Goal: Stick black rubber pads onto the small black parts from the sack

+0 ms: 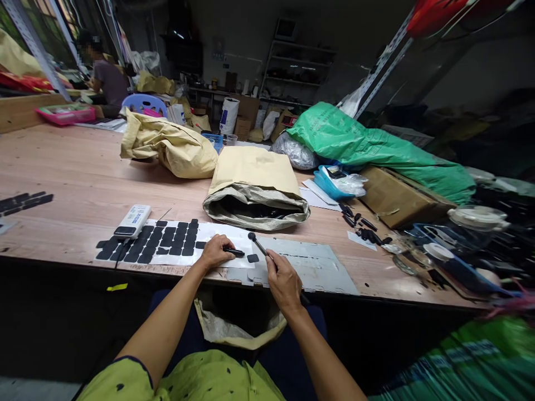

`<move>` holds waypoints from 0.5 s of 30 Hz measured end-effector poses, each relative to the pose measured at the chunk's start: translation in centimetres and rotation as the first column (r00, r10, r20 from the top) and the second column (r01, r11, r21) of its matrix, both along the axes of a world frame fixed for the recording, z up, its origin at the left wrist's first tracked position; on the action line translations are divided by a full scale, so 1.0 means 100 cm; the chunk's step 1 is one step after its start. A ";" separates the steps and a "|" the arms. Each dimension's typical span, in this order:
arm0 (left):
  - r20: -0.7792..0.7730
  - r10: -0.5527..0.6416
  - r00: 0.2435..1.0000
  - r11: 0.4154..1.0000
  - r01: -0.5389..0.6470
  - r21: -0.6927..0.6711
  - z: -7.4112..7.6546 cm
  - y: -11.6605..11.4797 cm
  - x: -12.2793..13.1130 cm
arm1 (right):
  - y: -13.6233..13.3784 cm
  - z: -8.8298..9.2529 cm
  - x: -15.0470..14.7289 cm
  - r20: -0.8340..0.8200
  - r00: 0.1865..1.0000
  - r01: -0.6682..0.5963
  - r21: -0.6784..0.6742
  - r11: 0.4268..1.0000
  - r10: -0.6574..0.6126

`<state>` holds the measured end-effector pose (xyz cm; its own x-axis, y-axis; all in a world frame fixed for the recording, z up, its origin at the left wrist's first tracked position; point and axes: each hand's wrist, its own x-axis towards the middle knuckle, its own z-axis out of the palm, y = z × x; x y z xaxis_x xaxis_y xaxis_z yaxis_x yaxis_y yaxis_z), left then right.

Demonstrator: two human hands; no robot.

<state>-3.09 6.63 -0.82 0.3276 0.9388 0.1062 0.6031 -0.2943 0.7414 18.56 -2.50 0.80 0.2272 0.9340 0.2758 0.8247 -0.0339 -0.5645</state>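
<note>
My left hand (215, 252) is closed on a small black elongated part (234, 252), whose exact kind I cannot make out, just over the white sheet (225, 233). In my right hand (284, 280) is a thin dark rod with a round black head (259, 244); the head points up and left, close to the black part. A loose dark square piece (253, 258) lies between my hands. Left of them, rows of black rounded pads (144, 243) cover the sheet. Under my right hand a grey plate (321, 262) lies flat on the table.
An open paper sack (254, 184) with dark contents lies ahead, beside a folded sack (171, 145). A white device (132, 221) sits left. Black parts (368, 231), a cardboard box (401, 195) and a green bag (368, 139) stand right. Another sack (238, 334) gapes at my lap.
</note>
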 end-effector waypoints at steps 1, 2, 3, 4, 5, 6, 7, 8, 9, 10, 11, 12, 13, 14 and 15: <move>-0.001 -0.004 1.000 1.000 0.004 0.002 0.000 0.000 0.000 | 0.008 -0.001 0.004 0.036 0.999 0.011 0.003 1.000 -0.011; -0.002 -0.006 1.000 1.000 0.006 0.004 -0.001 0.000 0.000 | 0.017 -0.002 0.007 0.077 0.997 0.027 -0.004 1.000 -0.026; 0.000 -0.005 1.000 1.000 0.005 0.005 -0.001 0.000 0.000 | 0.026 -0.005 0.011 0.128 0.991 0.035 -0.015 0.999 -0.033; 0.003 -0.003 1.000 1.000 0.003 0.006 -0.002 0.000 0.000 | 0.034 -0.008 0.014 0.180 0.983 0.043 -0.020 0.999 -0.039; 0.008 -0.002 1.000 1.000 0.002 0.008 -0.002 0.000 0.000 | 0.041 -0.012 0.017 0.227 0.973 0.047 -0.023 0.999 -0.040; 0.011 -0.001 1.000 1.000 0.001 0.008 -0.002 0.000 0.000 | 0.046 -0.015 0.019 0.265 0.963 0.049 -0.023 0.999 -0.041; 0.012 0.000 1.000 1.000 0.000 0.009 -0.002 0.000 0.000 | 0.051 -0.019 0.020 0.293 0.955 0.051 -0.019 0.999 -0.043; 0.009 -0.001 1.000 1.000 0.001 0.009 -0.001 0.000 0.000 | 0.054 -0.023 0.021 0.313 0.949 0.053 -0.014 0.998 -0.046; 0.005 -0.002 1.000 1.000 0.002 0.010 -0.001 -0.001 0.000 | 0.056 -0.026 0.021 0.325 0.944 0.057 -0.006 0.998 -0.052; 0.000 -0.005 1.000 1.000 0.005 0.010 0.000 -0.001 0.000 | 0.056 -0.028 0.021 0.334 0.941 0.060 0.003 0.998 -0.057; -0.006 -0.009 1.000 1.000 0.009 0.009 0.001 -0.001 0.000 | 0.057 -0.030 0.020 0.341 0.938 0.061 0.013 0.998 -0.062; -0.013 -0.013 1.000 1.000 0.013 0.008 0.001 -0.001 0.000 | 0.057 -0.032 0.020 0.346 0.936 0.061 0.022 0.998 -0.065; -0.022 -0.018 1.000 1.000 0.018 0.008 0.002 -0.001 -0.001 | 0.057 -0.033 0.019 0.351 0.934 0.058 0.029 0.998 -0.065; -0.033 -0.023 0.999 1.000 0.024 0.009 0.002 0.000 -0.001 | 0.057 -0.033 0.019 0.354 0.933 0.055 0.032 0.998 -0.063; -0.043 -0.029 0.999 1.000 0.029 0.009 0.002 0.001 -0.001 | 0.057 -0.033 0.019 0.355 0.933 0.053 0.032 0.998 -0.061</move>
